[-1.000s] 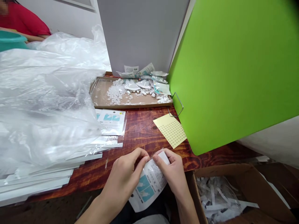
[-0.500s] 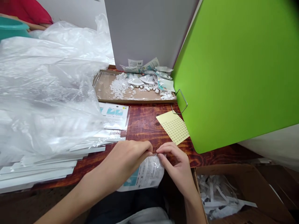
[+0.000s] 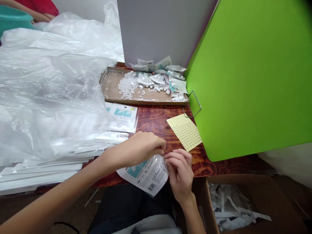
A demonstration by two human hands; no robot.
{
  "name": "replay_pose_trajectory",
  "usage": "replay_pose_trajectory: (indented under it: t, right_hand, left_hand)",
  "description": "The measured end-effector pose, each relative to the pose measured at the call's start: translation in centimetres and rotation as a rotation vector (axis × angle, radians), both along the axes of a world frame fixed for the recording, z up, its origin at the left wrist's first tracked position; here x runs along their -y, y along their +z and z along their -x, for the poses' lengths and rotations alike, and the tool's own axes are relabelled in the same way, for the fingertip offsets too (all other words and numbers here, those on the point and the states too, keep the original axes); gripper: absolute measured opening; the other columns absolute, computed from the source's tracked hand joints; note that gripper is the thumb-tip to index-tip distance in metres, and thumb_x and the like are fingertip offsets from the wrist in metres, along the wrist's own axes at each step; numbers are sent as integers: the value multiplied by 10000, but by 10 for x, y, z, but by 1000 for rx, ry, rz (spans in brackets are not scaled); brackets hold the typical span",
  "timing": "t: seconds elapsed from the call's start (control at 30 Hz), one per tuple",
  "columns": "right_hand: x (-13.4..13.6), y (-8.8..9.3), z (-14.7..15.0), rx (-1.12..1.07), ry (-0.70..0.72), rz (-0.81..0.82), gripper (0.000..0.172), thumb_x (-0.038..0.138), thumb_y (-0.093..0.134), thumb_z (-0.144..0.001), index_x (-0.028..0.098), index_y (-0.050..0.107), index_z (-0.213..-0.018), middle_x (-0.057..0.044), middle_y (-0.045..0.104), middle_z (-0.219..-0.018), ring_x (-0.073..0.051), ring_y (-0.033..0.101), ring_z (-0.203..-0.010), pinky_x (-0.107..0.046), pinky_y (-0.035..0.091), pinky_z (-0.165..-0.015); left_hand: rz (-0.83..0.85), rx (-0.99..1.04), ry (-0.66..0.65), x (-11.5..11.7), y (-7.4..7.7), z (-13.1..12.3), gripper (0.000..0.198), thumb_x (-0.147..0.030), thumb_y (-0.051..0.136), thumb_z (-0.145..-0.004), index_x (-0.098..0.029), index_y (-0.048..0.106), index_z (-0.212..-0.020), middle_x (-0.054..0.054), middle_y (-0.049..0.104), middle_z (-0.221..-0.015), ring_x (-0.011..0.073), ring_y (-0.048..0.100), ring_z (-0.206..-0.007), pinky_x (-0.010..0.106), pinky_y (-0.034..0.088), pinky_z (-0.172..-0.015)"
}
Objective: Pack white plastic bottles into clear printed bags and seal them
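A printed plastic packet (image 3: 149,177), white and teal with a barcode, hangs over the table's front edge. My left hand (image 3: 143,146) is closed in a pinch at the packet's upper edge, knuckles up. Close beside it, my right hand (image 3: 179,170) pinches the same edge near its right corner, fingers curled. The fingertips of both hands nearly meet, and what lies exactly between them is too small to make out. Just beyond the hands, a yellow sheet of small round stickers (image 3: 185,131) lies on the dark red wooden table (image 3: 152,120).
A shallow cardboard tray (image 3: 110,92) holds small white pieces and several filled packets. Flat packets (image 3: 124,117) and a large clear plastic sheet (image 3: 56,97) cover the left. Green (image 3: 253,81) and grey panels stand behind. A scrap box (image 3: 268,185) sits lower right; a person's arm shows upper left.
The packet has swung to the left and its printed face with the barcode shows more. My right hand's fingers have curled in further; my left hand has shifted slightly up. The view has tilted slightly.
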State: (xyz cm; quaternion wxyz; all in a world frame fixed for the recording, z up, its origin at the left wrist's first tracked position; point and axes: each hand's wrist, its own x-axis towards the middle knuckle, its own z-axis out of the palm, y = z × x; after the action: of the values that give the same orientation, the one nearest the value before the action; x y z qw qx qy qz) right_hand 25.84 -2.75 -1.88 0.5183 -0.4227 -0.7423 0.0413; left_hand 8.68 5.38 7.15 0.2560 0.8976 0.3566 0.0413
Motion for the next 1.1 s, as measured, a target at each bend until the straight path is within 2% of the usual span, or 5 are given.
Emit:
replay_pose_trajectory:
  t: [0.4, 0.67, 0.83, 0.97, 1.1]
  right_hand:
    - [5, -9, 7, -267, 101, 141, 213, 19, 457, -908, 221, 518, -942, -18, 635, -877, -176, 562, -997, -350, 474, -878]
    - [12, -15, 17, -549, 127, 166, 177, 64, 430, -946, 219, 513, -961, -3, 603, -830, -152, 558, -850, -348, 455, -832]
    - [12, -14, 8, -456, 109, 205, 251, 111, 498, -927, 265, 458, -1121, -54, 609, -1098, -206, 514, -1157, -452, 409, -995]
    - [12, -8, -2, -280, -37, 335, 543, 193, 618, -868, 280, 366, -1341, -118, 315, -1477, -269, 316, -1379, -510, 327, -1089]
    - [6, 2, -6, -51, 25, 492, 260, 188, 644, -857, 255, 610, -1106, -80, 520, -1319, -253, 422, -1281, -455, 373, -1063]
  left_hand:
    - [287, 127, -260, -45, -16, -15, 122, -166, 584, -867, -165, 655, -767, -29, 635, -684, 90, 525, -597, 185, 356, -544]
    - [288, 158, -277, -55, -38, -11, 131, -114, 581, -857, -172, 670, -781, -14, 693, -748, 100, 607, -667, 168, 398, -601]
    - [223, 213, -213, -47, -47, 0, 148, -162, 550, -893, -180, 669, -806, -8, 696, -776, 116, 619, -687, 185, 389, -605]
    - [181, 255, -180, -40, -53, 6, 133, -175, 567, -887, -192, 666, -801, -18, 689, -760, 115, 611, -677, 193, 375, -608]
    - [125, 270, -162, -35, -53, 9, 135, -177, 569, -886, -209, 683, -820, -21, 692, -756, 120, 614, -688, 206, 377, -630]
